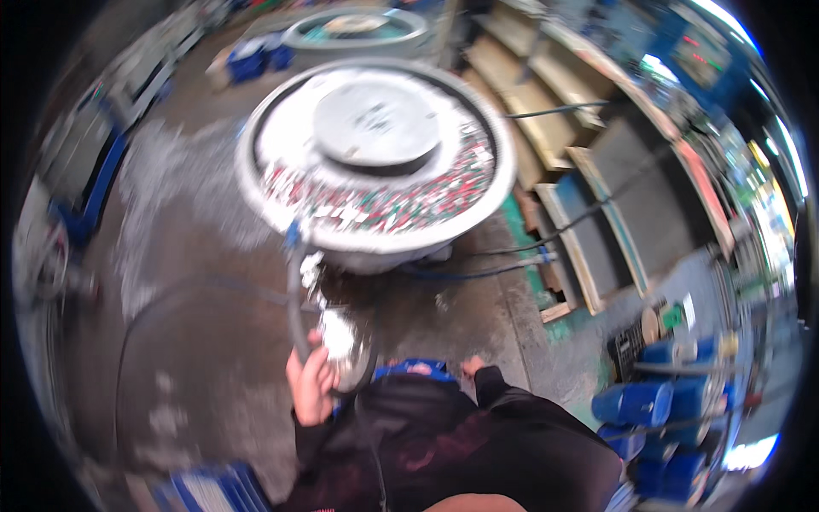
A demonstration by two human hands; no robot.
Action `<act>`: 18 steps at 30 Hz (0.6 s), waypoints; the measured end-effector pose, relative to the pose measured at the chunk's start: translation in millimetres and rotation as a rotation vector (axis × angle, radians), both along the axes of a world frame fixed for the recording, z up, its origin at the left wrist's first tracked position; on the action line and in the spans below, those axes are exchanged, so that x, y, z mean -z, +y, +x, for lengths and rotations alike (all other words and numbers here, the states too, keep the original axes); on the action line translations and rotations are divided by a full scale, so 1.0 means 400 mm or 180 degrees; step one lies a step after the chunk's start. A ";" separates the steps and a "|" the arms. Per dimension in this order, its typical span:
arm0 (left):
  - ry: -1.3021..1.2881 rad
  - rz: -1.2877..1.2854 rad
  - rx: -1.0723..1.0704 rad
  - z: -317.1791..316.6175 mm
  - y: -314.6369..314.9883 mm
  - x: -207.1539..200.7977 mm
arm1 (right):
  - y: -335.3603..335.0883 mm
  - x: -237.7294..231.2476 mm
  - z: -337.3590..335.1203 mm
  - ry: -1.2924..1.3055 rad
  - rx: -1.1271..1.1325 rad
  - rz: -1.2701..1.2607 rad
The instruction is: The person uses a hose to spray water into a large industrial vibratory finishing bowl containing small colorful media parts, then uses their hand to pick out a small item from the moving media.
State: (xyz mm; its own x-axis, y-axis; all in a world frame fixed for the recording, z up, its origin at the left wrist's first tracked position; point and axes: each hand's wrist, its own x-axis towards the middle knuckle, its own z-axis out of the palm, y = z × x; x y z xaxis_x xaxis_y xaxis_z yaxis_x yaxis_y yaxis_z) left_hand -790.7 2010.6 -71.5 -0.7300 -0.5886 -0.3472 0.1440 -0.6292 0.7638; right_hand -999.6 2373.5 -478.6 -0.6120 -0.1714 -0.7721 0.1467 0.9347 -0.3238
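My left hand (pixel 312 384) is closed around a dark grey hose (pixel 296 290). The hose rises toward the tub's near rim and ends in a blue fitting (pixel 293 232). In front of me stands a large round vibratory tub (pixel 247 183) with a pale rim. White foam covers its far part, and small red, green and white pieces fill the near part. A grey round cap (pixel 375 124) sits at its middle. My right hand (pixel 472 366) is low by my body, beside a blue object (pixel 418 369) partly hidden by my dark clothing; its fingers are too blurred to read.
A second round tub (pixel 354 30) stands behind. Wooden troughs (pixel 597 230) line the right, with hoses running across. Blue drums (pixel 644 405) stand at lower right. The floor (pixel 205 341) is wet, with a thin hose (pixel 128 333) curving over it. Blue-edged crates (pixel 213 491) lie at lower left.
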 end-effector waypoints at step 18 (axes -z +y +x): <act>0.0179 0.0105 0.0198 -0.075 0.009 0.021 | -0.140 0.000 -0.118 -0.0147 0.0286 -0.1418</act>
